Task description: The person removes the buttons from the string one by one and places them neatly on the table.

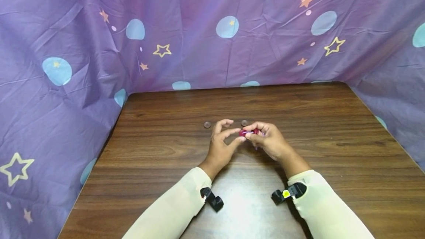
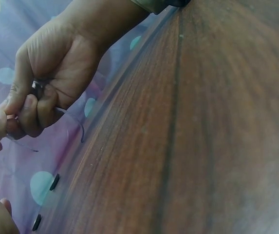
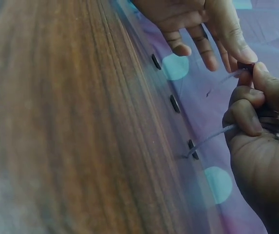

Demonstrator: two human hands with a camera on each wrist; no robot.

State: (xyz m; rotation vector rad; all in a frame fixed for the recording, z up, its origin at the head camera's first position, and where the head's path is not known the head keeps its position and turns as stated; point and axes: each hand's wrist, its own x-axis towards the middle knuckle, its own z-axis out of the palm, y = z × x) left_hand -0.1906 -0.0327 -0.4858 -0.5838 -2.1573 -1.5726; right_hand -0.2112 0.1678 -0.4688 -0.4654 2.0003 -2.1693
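Observation:
Over the middle of the table, both hands meet at a small magenta disc, dark in the right wrist view. My left hand pinches its edge between thumb and index finger, the other fingers spread. The thumb and index finger of my right hand grip it from the other side. Several more discs sit tucked in the right palm, mostly hidden by curled fingers. A thin pale cord hangs from that hand, and another cord end sticks out beside the pinched disc.
On the wooden table, a dark brown button lies left of the hands and another button just beyond the fingertips. The right wrist view has a third button. A purple patterned curtain encloses the table's back and sides.

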